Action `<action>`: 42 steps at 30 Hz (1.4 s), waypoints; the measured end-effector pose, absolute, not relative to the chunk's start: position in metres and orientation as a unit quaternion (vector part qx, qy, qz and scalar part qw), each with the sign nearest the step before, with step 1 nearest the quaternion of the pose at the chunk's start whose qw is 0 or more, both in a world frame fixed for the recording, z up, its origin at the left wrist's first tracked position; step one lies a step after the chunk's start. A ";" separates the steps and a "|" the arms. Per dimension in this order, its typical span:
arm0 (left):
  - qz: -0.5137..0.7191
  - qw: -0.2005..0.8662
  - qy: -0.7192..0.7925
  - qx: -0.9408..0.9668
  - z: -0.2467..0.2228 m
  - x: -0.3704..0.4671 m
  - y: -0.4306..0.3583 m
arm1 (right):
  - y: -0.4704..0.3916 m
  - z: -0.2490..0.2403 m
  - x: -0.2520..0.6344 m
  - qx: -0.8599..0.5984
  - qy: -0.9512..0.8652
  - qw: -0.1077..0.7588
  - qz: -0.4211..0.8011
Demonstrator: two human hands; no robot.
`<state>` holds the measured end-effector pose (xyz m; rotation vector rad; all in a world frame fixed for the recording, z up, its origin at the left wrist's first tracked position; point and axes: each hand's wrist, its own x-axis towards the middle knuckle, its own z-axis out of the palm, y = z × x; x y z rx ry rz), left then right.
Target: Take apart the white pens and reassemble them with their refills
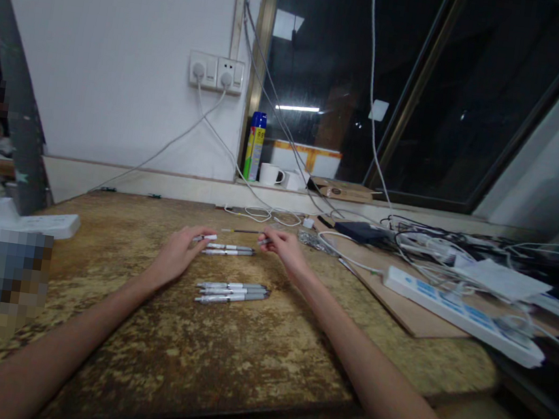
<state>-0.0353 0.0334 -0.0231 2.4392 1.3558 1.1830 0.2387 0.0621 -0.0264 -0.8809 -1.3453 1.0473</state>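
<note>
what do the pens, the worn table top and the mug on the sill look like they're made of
Pens: likely smooth plastic, from the even white and grey barrels; any metal parts are too small to tell.
Table top: probably wood or plywood, its finish worn to brown and yellowish patches.
Mug: perhaps glazed ceramic, being smooth and white, though plastic is possible.

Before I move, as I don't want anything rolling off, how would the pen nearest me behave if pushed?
The pen looks slim and straight, so probably stiff and light. Its barrel seems rounded, so it may roll, though the pens just beyond could block it that way. The worn tabletop might slow it.
</note>
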 end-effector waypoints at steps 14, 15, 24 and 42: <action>0.429 0.113 0.432 0.785 -0.025 -0.038 0.038 | 0.063 -0.028 0.240 -0.383 -0.658 0.541 0.358; 0.433 0.114 0.431 0.783 -0.025 -0.038 0.038 | 0.063 -0.027 0.240 -0.387 -0.652 0.542 0.362; 0.430 0.124 0.425 0.787 -0.028 -0.038 0.041 | 0.062 -0.024 0.241 -0.405 -0.643 0.544 0.355; 0.434 0.140 0.410 0.790 -0.024 -0.035 0.039 | 0.070 -0.032 0.239 -0.370 -0.622 0.556 0.408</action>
